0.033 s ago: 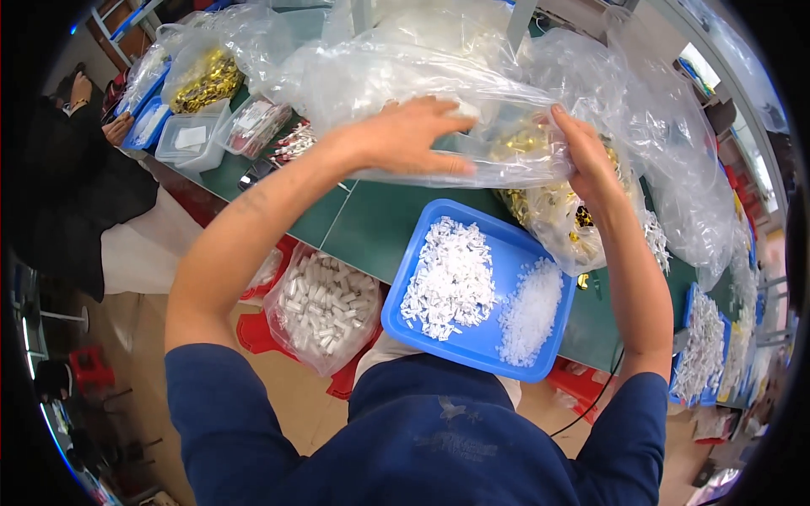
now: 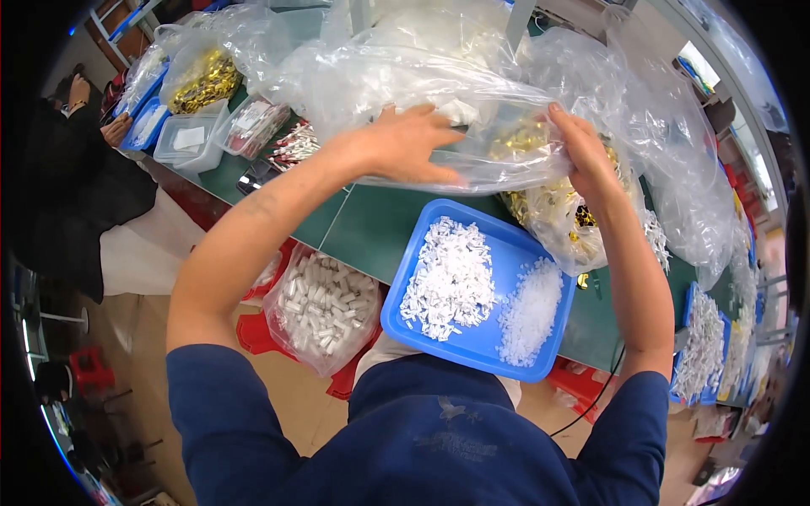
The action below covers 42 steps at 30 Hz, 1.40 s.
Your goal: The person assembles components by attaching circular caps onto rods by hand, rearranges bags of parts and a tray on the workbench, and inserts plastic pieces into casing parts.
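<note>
A large clear plastic bag (image 2: 498,160) stretches across the table in front of me. My right hand (image 2: 584,152) pinches its edge at the right end. Fingers spread, my left hand (image 2: 409,145) lies over the bag's near side, slightly blurred; whether it presses on the film I cannot tell. Below the hands, a blue tray (image 2: 467,341) rests partly over my lap and the table edge. Inside it are a pile of small white pieces (image 2: 451,278) and a smaller heap of translucent bits (image 2: 531,312). Beside my right wrist stands a clear bag of gold pieces (image 2: 561,215).
A bag of white cylinders (image 2: 325,308) sits on a red stool (image 2: 253,331) at left. Clear plastic boxes (image 2: 190,152) and red-and-white sticks (image 2: 295,145) lie on the green table (image 2: 371,223). Another person (image 2: 93,194) is at far left. More trays (image 2: 700,346) stand at right.
My left hand has shifted slightly left along the plastic bag. My right hand keeps its pinch on the bag's edge, almost unmoved.
</note>
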Tool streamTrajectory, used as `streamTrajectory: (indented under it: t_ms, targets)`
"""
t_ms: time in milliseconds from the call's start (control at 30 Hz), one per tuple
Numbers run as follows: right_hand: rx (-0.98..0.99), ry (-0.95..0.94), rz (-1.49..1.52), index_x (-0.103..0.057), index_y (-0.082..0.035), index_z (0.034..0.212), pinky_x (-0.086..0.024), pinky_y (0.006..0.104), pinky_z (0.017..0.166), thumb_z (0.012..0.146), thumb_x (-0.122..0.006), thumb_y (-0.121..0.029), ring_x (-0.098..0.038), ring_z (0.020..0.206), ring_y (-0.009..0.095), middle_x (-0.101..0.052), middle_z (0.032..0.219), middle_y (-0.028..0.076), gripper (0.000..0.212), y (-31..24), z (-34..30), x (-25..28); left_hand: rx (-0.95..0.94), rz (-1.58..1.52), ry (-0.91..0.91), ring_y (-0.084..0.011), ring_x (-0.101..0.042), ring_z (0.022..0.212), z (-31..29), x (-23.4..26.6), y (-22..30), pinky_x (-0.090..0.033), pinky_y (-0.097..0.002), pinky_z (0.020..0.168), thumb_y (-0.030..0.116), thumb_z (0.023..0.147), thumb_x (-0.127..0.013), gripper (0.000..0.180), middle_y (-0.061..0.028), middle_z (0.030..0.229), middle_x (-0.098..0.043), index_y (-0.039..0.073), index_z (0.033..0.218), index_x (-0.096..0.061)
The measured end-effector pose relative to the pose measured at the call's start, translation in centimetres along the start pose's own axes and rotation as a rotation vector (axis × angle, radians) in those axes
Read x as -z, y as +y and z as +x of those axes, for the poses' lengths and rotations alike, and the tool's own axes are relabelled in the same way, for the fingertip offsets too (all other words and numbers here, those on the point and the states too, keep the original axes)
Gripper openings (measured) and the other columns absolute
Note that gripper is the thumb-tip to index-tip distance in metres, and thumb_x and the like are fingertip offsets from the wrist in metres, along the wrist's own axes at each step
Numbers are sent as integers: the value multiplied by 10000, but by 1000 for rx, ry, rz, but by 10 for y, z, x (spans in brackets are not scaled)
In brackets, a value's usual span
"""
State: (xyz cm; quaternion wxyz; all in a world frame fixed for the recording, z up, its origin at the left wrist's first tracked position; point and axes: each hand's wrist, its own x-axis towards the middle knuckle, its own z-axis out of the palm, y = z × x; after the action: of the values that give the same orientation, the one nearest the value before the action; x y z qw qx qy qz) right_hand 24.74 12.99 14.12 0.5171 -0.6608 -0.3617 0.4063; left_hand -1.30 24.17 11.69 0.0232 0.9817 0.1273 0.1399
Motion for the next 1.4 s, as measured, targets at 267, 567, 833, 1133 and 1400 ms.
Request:
streamTrajectory:
  t_ms: [267,567,833,1133,1400]
  targets:
    - [1688,-188,-899,-591,-142,1220,-362,487,1033,810,-678,-201,-474,1225,300,-578,1245,103,423,-37,-52,-73,217,-149,-682,-325,-543,1160,13,-20,-16,-307,-547,1044,490,891,-520,544,-226,1139,-612,8,1122,-621]
    - [890,-272,-1624,-371,-267,1434,-371,510,965,806,-659,-440,-540,1155,264,-619,1211,10,712,15,84,-111,162,-191,-579,-402,-657,792,-29,-4,-1,-520,-471,709,293,887,-516,376,-248,822,-667,-35,810,-682]
    - [790,-410,-1763,-310,-212,1463,-334,432,1041,607,-805,-391,-499,1194,285,-522,1343,35,1005,58,119,-101,250,-308,-207,-362,-635,877,-68,-11,30,-502,-428,730,190,862,-620,282,-191,946,-635,-9,1061,-598]
    - [691,-425,-1718,-349,-221,1444,-320,485,1059,625,-824,-317,-399,1309,325,-383,1475,39,952,64,99,-94,343,218,-155,-380,-232,1397,-14,-68,-31,-193,-660,1056,549,745,-685,809,-177,1459,-362,160,1403,-421]
    - [615,-520,-1188,-609,-56,1216,-455,381,952,788,-690,-379,-604,1082,319,-648,1147,176,543,30,93,-73,375,143,-301,-419,-232,1390,0,-89,-52,-185,-677,1049,654,621,-721,993,-180,1492,-317,176,1428,-395]
